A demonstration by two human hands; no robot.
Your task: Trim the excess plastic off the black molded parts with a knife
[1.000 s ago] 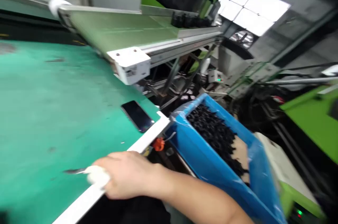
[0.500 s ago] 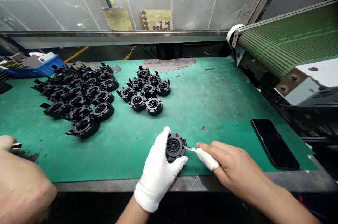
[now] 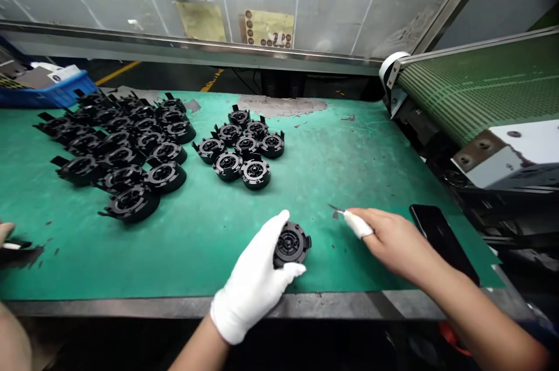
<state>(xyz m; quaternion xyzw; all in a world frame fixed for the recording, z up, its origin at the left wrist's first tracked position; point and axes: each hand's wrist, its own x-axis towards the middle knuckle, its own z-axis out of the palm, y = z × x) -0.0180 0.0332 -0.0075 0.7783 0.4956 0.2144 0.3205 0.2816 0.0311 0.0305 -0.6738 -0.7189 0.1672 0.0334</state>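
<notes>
My left hand [image 3: 255, 283], in a white glove, is closed around a round black plastic part [image 3: 292, 244] near the table's front edge. The part's ribbed round face points up, and a small tab stands out on its right side. To the right, my right hand [image 3: 384, 237] grips a small knife [image 3: 337, 208] with a thin metal blade. One of its fingers wears a white cover. The blade points left and is apart from the part. Most of the knife's handle is hidden in my fingers.
Several similar black parts stand in a small group [image 3: 247, 147] and a larger one [image 3: 126, 149] on the green mat [image 3: 209, 248]. A phone [image 3: 443, 243] lies at right, below a conveyor belt [image 3: 489, 74]. A blue bin [image 3: 52, 91] stands back left. Another person's hand [image 3: 5, 232] shows at left.
My right hand has drawn the knife away from the part's edge, up and to the right. My left hand still holds the part. The other person's hand has shifted left.
</notes>
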